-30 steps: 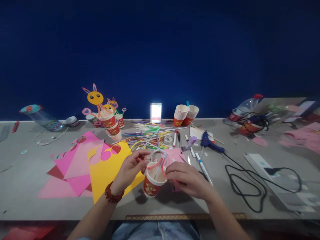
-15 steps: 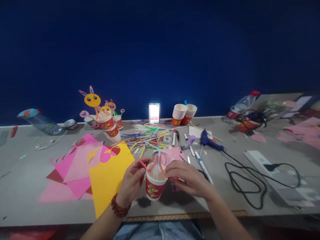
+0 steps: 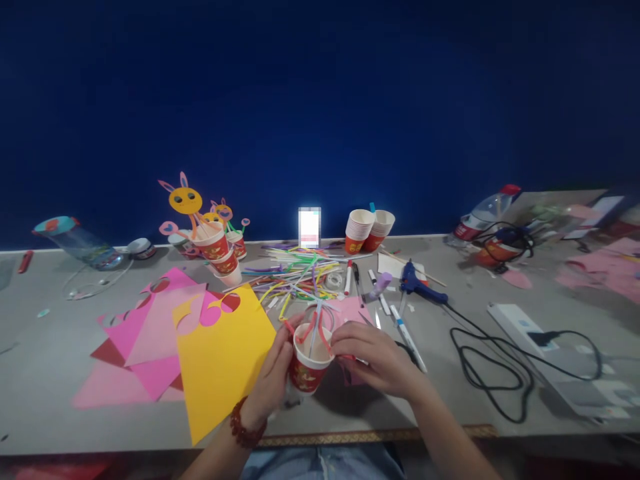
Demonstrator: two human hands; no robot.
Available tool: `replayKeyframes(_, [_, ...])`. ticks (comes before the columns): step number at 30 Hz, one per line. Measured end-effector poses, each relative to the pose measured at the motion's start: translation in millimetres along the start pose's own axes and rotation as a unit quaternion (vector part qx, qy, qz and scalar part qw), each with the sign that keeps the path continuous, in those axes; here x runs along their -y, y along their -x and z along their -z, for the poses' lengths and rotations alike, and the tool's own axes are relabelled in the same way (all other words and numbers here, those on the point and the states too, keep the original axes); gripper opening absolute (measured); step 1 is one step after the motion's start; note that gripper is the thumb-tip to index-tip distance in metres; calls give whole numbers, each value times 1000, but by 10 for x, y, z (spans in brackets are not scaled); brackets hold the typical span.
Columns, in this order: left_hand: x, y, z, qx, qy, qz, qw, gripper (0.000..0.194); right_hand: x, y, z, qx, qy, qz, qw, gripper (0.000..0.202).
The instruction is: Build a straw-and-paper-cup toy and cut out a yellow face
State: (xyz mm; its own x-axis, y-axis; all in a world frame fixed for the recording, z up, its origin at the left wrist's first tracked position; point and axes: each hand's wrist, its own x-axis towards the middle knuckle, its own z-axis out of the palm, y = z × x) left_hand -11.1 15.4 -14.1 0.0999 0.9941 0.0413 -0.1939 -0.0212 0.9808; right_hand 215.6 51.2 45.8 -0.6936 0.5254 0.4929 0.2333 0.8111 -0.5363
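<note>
A red and white paper cup (image 3: 306, 375) is held above the table's front part, with red and pale grey fuzzy stems standing in it and bent over its rim. My left hand (image 3: 274, 370) is wrapped round the cup's left side, a red bracelet at its wrist. On the cup's right, my right hand (image 3: 367, 353) pinches at the rim where a red stem crosses it. Its fingertips are closed on that red stem (image 3: 324, 341). Behind the cup lies a pile of coloured stems (image 3: 305, 270).
Yellow paper (image 3: 220, 363) and pink sheets (image 3: 145, 333) lie left. Cups with a rabbit figure (image 3: 210, 247) stand behind them. Stacked cups (image 3: 358, 233), markers, a blue glue gun (image 3: 420, 287), its cord and a power strip (image 3: 520, 327) are right.
My left hand has moved from the red stem at the rim down round the cup's side. The cup is tilted slightly differently. My right hand has hardly moved.
</note>
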Motion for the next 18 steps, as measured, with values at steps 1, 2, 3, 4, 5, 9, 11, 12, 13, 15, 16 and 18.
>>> replayKeyframes(1, [-3, -18, -3, -17, 25, 14, 999, 46, -4, 0, -3, 6, -5, 1, 1000, 20])
replayKeyframes(2, [-15, -36, -9, -31, 49, 25, 998, 43, -10, -1, -7, 12, -9, 1, 1000, 20])
replayKeyframes(3, [-34, -52, -16, -42, 69, 32, 996, 42, -16, -2, -14, 17, -12, -1, 1000, 21])
replayKeyframes(4, [-57, -65, -24, -53, 78, 31, 995, 41, -23, -4, -21, 21, -14, -3, 1000, 21])
replayKeyframes(5, [-80, -74, -33, -59, 80, 25, 995, 42, -29, -7, -28, 24, -14, -4, 1000, 21])
replayKeyframes(9, [-96, -71, -53, -89, 43, -9, 995, 42, -36, -30, -41, 29, -12, -3, 1000, 21])
replayKeyframes(11, [-57, -59, -48, -100, 20, -12, 995, 46, -32, -44, -39, 29, -7, -3, 1000, 20])
replayKeyframes(12, [-35, -54, -42, -99, 12, -9, 995, 49, -30, -49, -36, 29, -3, -5, 1000, 19])
replayKeyframes(13, [-16, -49, -35, -87, 6, -6, 996, 53, -29, -54, -33, 29, 1, -8, 1000, 19])
replayKeyframes(15, [3, -40, -20, -42, 4, -12, 999, 65, -29, -58, -27, 30, 9, -16, 999, 18])
replayKeyframes(16, [2, -37, -15, -11, 4, -21, 1000, 74, -32, -58, -26, 30, 13, -21, 999, 17])
replayKeyframes(18, [-17, -34, -15, 40, -6, -45, 998, 100, -40, -54, -26, 25, 16, -25, 999, 16])
